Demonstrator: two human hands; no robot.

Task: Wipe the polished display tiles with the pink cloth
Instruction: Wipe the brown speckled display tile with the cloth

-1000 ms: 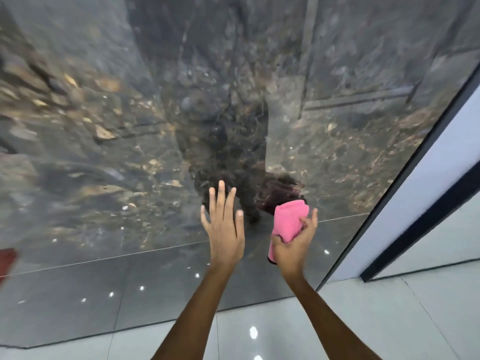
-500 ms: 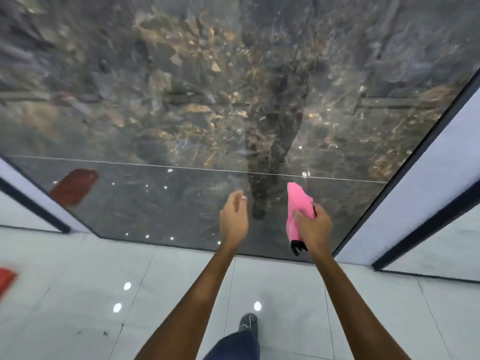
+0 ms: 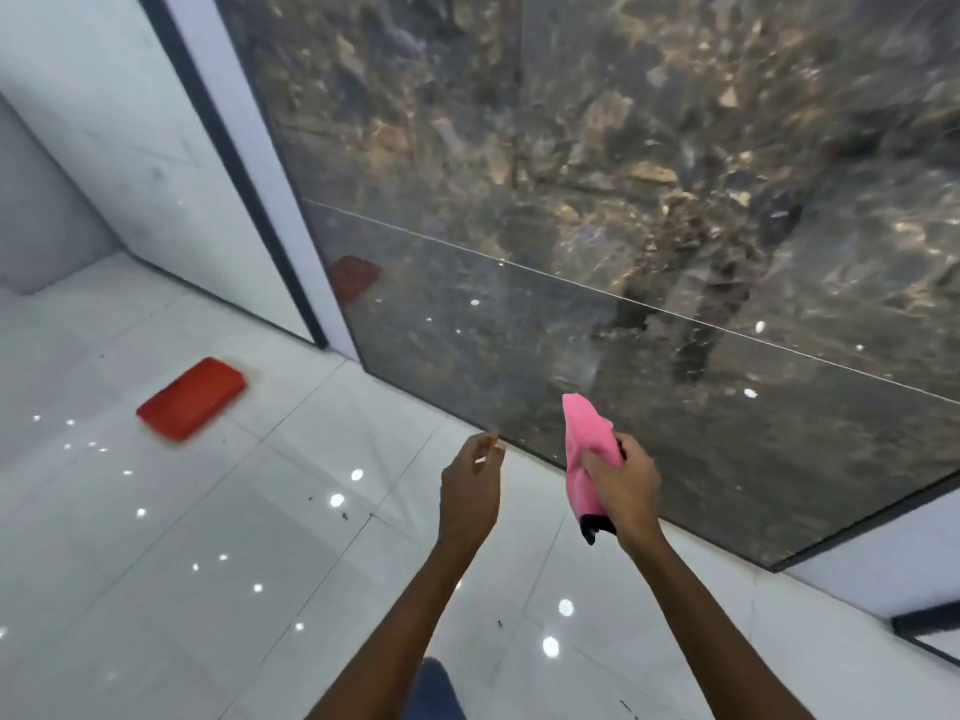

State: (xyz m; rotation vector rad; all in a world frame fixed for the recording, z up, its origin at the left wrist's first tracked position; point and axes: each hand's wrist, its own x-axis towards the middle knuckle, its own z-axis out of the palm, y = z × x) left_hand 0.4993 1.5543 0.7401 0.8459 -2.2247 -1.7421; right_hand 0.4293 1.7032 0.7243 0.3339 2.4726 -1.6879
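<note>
Head camera looks down at one pink cloth (image 3: 586, 449), bunched in the right hand (image 3: 621, 483). Its fingers curl tight around the middle, so one end sticks up above the fist and a dark bit hangs below. The left hand (image 3: 470, 493) holds nothing, fingers loosely bent. Both hands are in front of the dark shiny tiles (image 3: 597, 200), not touching them. One red pad (image 3: 191, 398) lies on the white floor (image 3: 171, 553). No writing can be read.

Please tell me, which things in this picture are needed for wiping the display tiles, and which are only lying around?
Needed for the job:
- pink cloth, gripped in the right hand
- dark polished display tile
- left hand, holding nothing

Only lying around:
- red flat object on the white floor
- pale wall panel left of the dark tile
</note>
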